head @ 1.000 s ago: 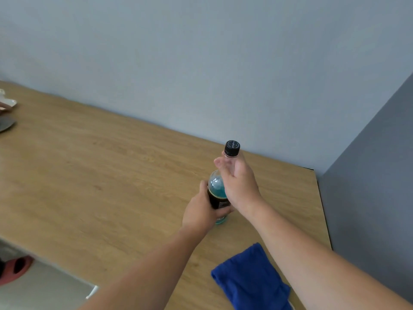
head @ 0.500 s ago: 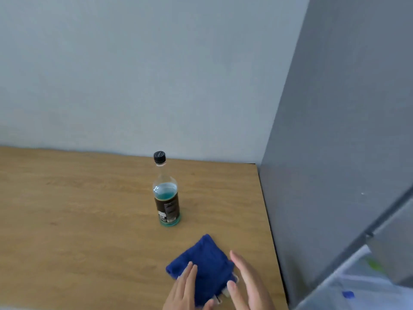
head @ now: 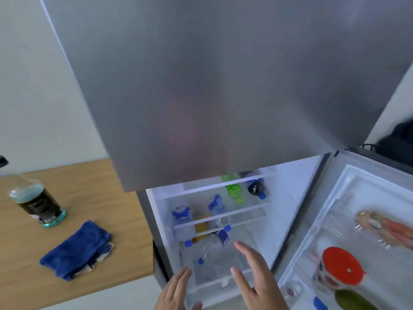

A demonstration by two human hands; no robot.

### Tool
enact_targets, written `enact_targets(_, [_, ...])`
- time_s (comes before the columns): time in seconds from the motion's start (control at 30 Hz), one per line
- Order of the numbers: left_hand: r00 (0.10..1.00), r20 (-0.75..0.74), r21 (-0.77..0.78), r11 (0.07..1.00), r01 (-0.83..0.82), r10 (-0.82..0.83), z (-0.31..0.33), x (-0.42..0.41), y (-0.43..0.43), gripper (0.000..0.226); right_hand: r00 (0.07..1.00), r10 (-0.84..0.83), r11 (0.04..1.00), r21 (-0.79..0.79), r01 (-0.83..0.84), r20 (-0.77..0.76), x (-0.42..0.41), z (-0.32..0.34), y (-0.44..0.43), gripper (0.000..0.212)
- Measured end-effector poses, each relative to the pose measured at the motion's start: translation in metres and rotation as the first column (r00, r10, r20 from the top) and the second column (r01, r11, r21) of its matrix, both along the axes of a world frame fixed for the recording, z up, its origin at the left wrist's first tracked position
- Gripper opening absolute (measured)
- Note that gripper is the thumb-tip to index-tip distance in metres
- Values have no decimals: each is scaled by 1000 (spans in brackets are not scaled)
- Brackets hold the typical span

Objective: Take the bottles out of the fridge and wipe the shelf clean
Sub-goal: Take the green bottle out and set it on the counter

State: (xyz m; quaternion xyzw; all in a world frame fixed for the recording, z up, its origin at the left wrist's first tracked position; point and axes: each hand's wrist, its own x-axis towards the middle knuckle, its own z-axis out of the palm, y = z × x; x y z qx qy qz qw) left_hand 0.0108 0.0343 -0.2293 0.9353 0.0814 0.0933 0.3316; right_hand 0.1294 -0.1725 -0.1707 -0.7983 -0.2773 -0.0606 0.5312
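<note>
While reaching toward the open fridge (head: 223, 86) at lower centre of the frame, holding nothing in either the left hand (head: 176, 289) or the right hand (head: 254, 278): fingers spread, palms turned inward, touching no bottle yet. Probably shaped that way to close around something low in the compartment, judging by the clear bottle (head: 207, 249) just above the fingertips.

Parked already on the wooden table (head: 89, 182) at the left edge: one blue-liquid bottle (head: 40, 204), upright and well apart from the fridge, likely to free the shelf for wiping. Left near it, toward lower left: the blue cloth (head: 76, 251), crumpled and untouched, presumably kept within reach for the wipe after emptying the shelf (head: 219, 214).

Still to clear, right of centre: two blue-labelled water bottles (head: 181, 213), a green bottle (head: 233, 190) and a dark bottle (head: 254, 187) further back, lying on the shelves; exact count too blurred to tell. Swung wide at lower right: the fridge door (head: 357, 209), carrying a red-lidded container (head: 339, 267) in its rack, giving both arms room.

Compared with half a second ago: turned from table to fridge interior, with bottle and cloth now at the left of the frame though unmoved on the table; both hands lifted away from the cloth. Compared with a second ago: no longer wrapped around the blue-liquid bottle.
</note>
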Motion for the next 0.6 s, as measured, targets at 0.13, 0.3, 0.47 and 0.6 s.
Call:
enact_targets(0.13, [985,164,-25,998,64,-59,-6,61,-36,65,988,-117,993,-9,117,-101,36,-21,-53,51])
enact_targets(0.3, [995,75,-129,989,71,-62,-36,154,-31,61,961,-211,976,25,219,-178,92,-64,-57,54])
enact_targets(0.47, [995,94,-145,989,40,-26,-71,280,-6,65,944,-230,968,42,246,-236,166,-120,-23,63])
enact_targets(0.6, [996,57,-138,987,82,-74,-98,383,23,41,945,-208,970,75,233,-252,230,-153,14,72])
